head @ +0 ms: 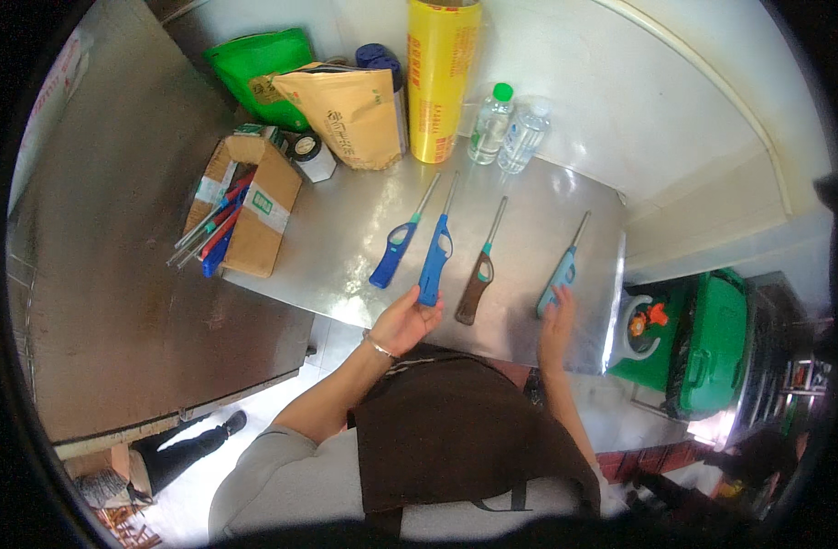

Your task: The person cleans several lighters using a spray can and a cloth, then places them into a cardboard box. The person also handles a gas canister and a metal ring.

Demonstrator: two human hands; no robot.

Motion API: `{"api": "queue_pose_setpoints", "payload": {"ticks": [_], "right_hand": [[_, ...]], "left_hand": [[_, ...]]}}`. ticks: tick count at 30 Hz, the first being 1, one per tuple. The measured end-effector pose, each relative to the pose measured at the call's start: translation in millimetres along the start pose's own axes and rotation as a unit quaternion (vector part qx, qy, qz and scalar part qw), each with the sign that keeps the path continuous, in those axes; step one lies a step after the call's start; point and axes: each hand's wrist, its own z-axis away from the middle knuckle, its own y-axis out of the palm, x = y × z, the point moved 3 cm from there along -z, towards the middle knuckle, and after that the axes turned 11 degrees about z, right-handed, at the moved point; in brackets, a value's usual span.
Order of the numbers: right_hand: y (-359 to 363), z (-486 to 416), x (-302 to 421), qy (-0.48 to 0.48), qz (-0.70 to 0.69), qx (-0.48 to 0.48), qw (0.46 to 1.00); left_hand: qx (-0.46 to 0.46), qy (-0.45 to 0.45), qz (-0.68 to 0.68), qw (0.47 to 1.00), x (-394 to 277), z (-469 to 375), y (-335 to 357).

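Observation:
My left hand point(405, 324) has its thumb and fingertips around the lower end of a bright blue long-nosed gas lighter point(434, 264). To its left a dark blue gas lighter point(393, 255) lies on the steel tabletop point(309, 264). A brown gas lighter point(474, 291) with a green trigger rests between my two hands. At the right, my right hand point(557, 328) is at the handle of a light blue gas lighter point(562, 274). Its fingers are blurred and partly cover that handle, so whether they grip it does not show.
A cardboard box point(268, 219) holding more lighters stands at the left. Along the back are a green pouch point(268, 75), a kraft pouch point(354, 117), a jar point(315, 159), a yellow film roll point(441, 82) and bottles point(491, 127). A green bin point(714, 343) stands beyond the right edge.

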Motion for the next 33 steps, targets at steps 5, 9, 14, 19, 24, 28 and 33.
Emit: {"api": "queue_pose_setpoints", "payload": {"ticks": [5, 9, 14, 19, 24, 28, 33], "right_hand": [[7.2, 4.5, 29.7, -0.034, -0.041, 0.035, 0.998], [0.1, 11.0, 3.7, -0.045, 0.016, 0.008, 0.999], [-23.2, 20.2, -41.7, 0.045, 0.053, -0.042, 0.997], [-13.6, 15.8, -67.9, 0.103, 0.040, -0.060, 0.992], [9.8, -29.8, -33.3, 0.186, 0.152, 0.067, 0.968], [0.5, -44.6, -44.5, 0.233, 0.165, 0.211, 0.935], [0.8, -13.7, -55.8, 0.309, -0.344, 0.210, 0.862]], "left_hand": [[0.003, -0.001, -0.019, 1.000, 10.3, -4.3, 17.7], [-0.093, 0.153, -0.352, 0.919, -6.5, -10.3, -1.1], [-0.143, 0.239, -0.648, 0.709, -24.3, -13.3, -47.4], [-0.107, 0.370, -0.705, 0.595, -13.5, -1.3, -26.2], [-0.040, 0.368, -0.714, 0.594, -1.5, 4.5, 28.8], [0.092, 0.267, -0.663, 0.693, 19.5, -10.9, 34.6], [0.169, 0.100, -0.617, 0.762, 37.5, -17.2, 35.0]]}}
